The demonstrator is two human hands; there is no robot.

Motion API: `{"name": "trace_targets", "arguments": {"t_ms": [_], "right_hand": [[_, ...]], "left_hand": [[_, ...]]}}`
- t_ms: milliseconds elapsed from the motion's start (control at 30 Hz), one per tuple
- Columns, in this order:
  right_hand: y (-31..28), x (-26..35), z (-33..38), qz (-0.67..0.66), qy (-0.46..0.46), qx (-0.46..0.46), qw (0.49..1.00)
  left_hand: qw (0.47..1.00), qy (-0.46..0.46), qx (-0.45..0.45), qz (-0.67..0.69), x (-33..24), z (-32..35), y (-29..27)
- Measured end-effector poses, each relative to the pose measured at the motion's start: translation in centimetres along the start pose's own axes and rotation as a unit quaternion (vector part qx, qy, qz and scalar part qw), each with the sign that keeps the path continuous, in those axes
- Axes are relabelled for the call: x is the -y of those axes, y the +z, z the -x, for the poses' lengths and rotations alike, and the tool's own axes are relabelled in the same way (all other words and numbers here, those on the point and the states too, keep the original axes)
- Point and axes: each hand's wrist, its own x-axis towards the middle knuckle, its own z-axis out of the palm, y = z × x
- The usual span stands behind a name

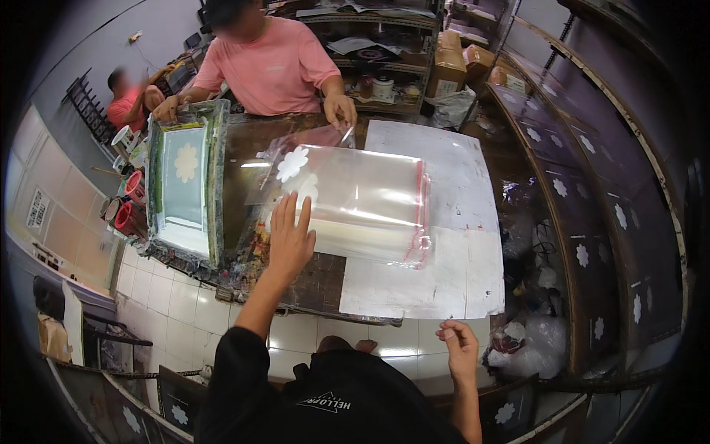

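My left hand is open, its outstretched fingers lying at the left end of a stack of clear plastic bags with red strips along the right edge. A clear bag with a white flower print lies over that end, and another pale flower shows just beneath it. Across the table, a co-worker's hand pinches the far part of this clear sheet. My right hand hangs off the near table edge, fingers loosely bent, with nothing visible in it.
A screen-printing frame with a flower stencil stands left, under the co-worker's other hand. Red paint tubs sit beside it. White sheets cover the table's right part. Racks holding flower-printed clear sheets stand right. Another person sits far left.
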Motion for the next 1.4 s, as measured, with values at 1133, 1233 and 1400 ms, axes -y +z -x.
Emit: {"name": "trace_targets", "arguments": {"t_ms": [1133, 1233, 1400], "right_hand": [[-0.7, 0.3, -3.6, -0.194, 0.141, 0.015, 0.971], [-2.8, -1.5, -3.3, -0.151, 0.11, -0.029, 0.982], [-11.6, -2.6, 3.1, -0.139, 0.027, -0.135, 0.981]], "left_hand": [[0.876, 0.361, 0.209, 0.243, -23.2, 6.2, -0.7], [0.849, 0.39, 0.212, 0.286, -25.5, 7.6, 0.0], [0.717, 0.483, 0.238, 0.443, -28.3, 7.0, -0.6]]}}
